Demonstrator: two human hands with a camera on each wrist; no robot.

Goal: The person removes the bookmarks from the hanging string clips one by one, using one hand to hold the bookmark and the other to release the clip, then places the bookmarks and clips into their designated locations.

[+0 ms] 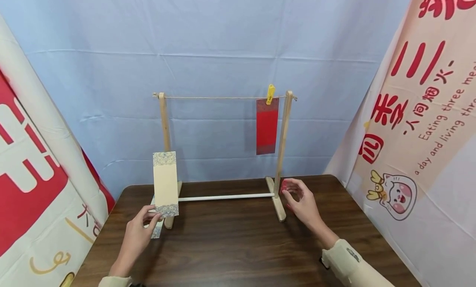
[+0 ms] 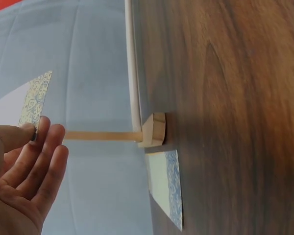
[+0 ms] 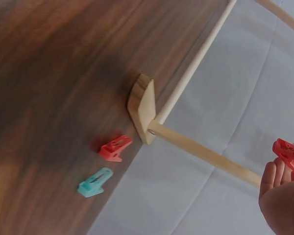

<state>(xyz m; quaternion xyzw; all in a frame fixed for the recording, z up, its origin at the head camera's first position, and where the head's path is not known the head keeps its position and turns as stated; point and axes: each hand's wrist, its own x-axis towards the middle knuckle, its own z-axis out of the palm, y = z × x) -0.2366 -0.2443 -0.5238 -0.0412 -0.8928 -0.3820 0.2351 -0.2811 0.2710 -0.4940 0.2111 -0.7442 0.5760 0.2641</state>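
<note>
I am pinching a cream rectangular card with lace-patterned ends in the fingers of the left hand at eight o'clock, and gripping a red plastic clothespin in those of the right hand towards four, near a wooden post. A teal plastic clothespin and second red clothespin are lying by the wood-grained tabletop's far edge.

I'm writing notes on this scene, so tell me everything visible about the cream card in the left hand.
The cream card is a flat, paper-like rectangle, plain in the middle with lacy blue-grey bands at both ends. It is roughly upright above the table, in front of the rack's left post; the left hand pinches its lower edge.
</note>
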